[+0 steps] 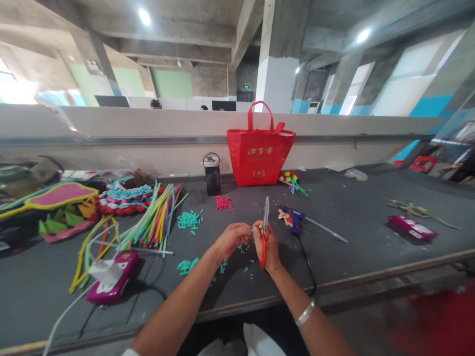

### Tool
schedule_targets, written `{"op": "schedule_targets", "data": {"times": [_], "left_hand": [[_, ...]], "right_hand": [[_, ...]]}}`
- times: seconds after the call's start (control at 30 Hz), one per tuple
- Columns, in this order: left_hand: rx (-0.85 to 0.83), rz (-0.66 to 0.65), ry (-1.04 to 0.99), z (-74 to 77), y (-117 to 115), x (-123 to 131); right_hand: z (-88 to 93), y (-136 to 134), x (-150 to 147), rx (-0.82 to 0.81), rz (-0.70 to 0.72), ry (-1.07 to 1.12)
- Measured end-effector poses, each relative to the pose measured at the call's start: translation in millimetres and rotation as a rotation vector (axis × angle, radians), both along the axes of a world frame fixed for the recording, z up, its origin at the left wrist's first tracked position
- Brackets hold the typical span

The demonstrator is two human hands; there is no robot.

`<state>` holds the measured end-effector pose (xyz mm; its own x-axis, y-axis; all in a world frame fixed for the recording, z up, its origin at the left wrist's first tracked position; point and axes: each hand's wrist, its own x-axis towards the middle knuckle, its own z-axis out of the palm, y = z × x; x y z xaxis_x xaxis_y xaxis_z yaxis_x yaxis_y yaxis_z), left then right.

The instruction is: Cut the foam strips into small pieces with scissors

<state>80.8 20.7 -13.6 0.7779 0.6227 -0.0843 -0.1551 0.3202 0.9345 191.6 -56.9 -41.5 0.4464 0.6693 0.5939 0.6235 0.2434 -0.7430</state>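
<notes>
My right hand (270, 249) is closed around red-handled scissors (263, 249), whose blades point up and away from me. My left hand (234, 241) is closed in a pinch, its fingertips meeting those of the right. A tiny teal piece (253, 229) shows between the two hands, mostly covered by fingers. Beneath them lie scattered teal scraps (245, 269). Left of the hands are a pile of short teal pieces (189, 220) and a nearer teal pile (187, 266), partly behind my left forearm. A small heap of pinkish-red pieces (223, 202) sits farther back.
A blue glue gun (296, 222) with a clear stick and cord lies right. Behind stand a red bag (256, 160) and a black bottle (213, 180). Leftward are colourful pipe cleaners (159, 215) and a purple power strip (115, 279); another purple box (411, 227) lies far right.
</notes>
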Motion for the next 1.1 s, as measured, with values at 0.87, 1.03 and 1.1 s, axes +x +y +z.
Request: {"op": "schedule_targets", "data": {"times": [0.87,1.03,1.1], "left_hand": [[0.711,0.476,0.031,6.1,-5,2],[0.338,0.588,-0.124,16.7,-8,3],[0.285,0.617,-0.168,21.4,-10,3]], "right_hand": [[-0.6,3,0,-0.107,-0.163,-0.049],[-2.9,3,-10,-0.224,-0.196,-0.212],[-2.1,4,-13,-0.253,-0.192,-0.258]]}}
